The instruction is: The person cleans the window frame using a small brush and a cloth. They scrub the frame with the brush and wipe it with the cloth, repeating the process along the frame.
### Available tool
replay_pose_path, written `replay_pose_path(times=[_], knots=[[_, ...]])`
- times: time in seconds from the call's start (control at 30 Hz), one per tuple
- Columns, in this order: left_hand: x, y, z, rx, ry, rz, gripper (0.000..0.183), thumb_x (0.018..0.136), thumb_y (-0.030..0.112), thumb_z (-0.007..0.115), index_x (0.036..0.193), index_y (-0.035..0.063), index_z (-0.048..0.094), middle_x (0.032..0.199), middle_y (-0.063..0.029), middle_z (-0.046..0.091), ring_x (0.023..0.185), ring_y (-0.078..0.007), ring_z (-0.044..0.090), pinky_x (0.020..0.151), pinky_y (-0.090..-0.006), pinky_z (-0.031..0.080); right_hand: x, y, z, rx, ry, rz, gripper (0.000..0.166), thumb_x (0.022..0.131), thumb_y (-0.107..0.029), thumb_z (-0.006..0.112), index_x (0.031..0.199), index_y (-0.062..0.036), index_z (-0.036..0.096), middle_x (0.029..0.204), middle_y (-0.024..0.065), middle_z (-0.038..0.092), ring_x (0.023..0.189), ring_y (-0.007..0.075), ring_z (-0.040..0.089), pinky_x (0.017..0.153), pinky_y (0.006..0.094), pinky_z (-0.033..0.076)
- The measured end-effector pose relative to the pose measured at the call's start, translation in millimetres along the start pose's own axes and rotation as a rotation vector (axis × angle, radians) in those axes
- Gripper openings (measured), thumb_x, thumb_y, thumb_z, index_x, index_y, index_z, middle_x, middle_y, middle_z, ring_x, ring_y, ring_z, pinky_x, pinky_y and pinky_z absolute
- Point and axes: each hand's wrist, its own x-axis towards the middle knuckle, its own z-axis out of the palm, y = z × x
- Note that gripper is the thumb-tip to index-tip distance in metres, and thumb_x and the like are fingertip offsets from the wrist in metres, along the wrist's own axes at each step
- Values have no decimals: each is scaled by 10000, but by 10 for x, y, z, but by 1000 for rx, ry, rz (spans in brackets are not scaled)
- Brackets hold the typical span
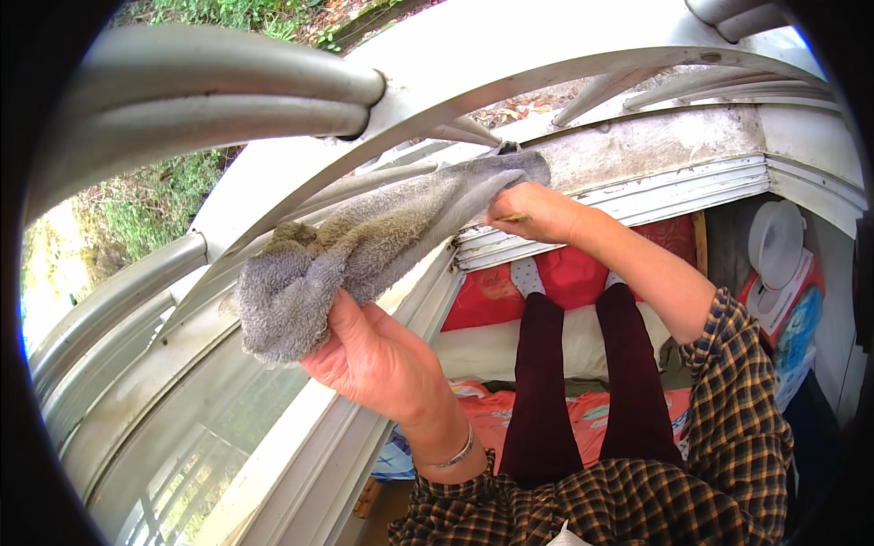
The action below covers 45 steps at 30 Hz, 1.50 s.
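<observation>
A grey terry cloth [382, 239], stained yellow-brown in its middle, stretches between my hands in front of metal window bars. My left hand [382, 362] grips its bunched near end, thumb on top. At the far end, my right hand [532, 213] is closed on the edge of the cloth, beside the white window track [676, 188], which has dark dirt along its grooves. Part of the far end of the cloth lies against the sill and bars, and its contact there is partly hidden.
Round metal bars [225, 116] and a curved flat metal strip [437, 123] cross the window opening. A glass pane [205, 437] is at the lower left. Below my feet lies red fabric [567, 273]; a white round object [776, 242] and boxes stand at the right.
</observation>
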Motion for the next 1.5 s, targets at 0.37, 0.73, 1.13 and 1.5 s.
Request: replay_pose_path(times=[0.37,0.73,1.13,1.5], knots=[[0,-58,41,19,-6,-5,359,948,-58,571,1300,8,547,1299,-113,592,1183,-218,570,1088,-403,418,88,9,616,54,166,-216,91,849,-101,637,934,-70,632,836,176,626,833,406,621,724,474,513],[-11,-86,89,16,5,-2,357,939,-78,566,1286,4,549,1310,-126,587,1207,-232,561,1086,-409,430,47,-70,607,144,220,-89,131,895,-120,640,1007,-59,672,914,179,664,874,401,634,761,467,522],[-50,-87,130,36,4,-61,343,934,-82,571,1265,7,564,1313,-116,588,1209,-224,559,1090,-408,421,-560,-229,498,254,380,115,183,920,-101,626,1082,-38,681,975,155,676,925,341,655,817,388,532],[23,-93,62,52,-35,-30,332,937,-75,575,1261,-1,566,1289,-105,607,1174,-204,582,1061,-387,452,-443,-186,535,209,351,174,170,916,-127,621,1043,-33,683,954,167,680,878,367,646,789,410,531]])
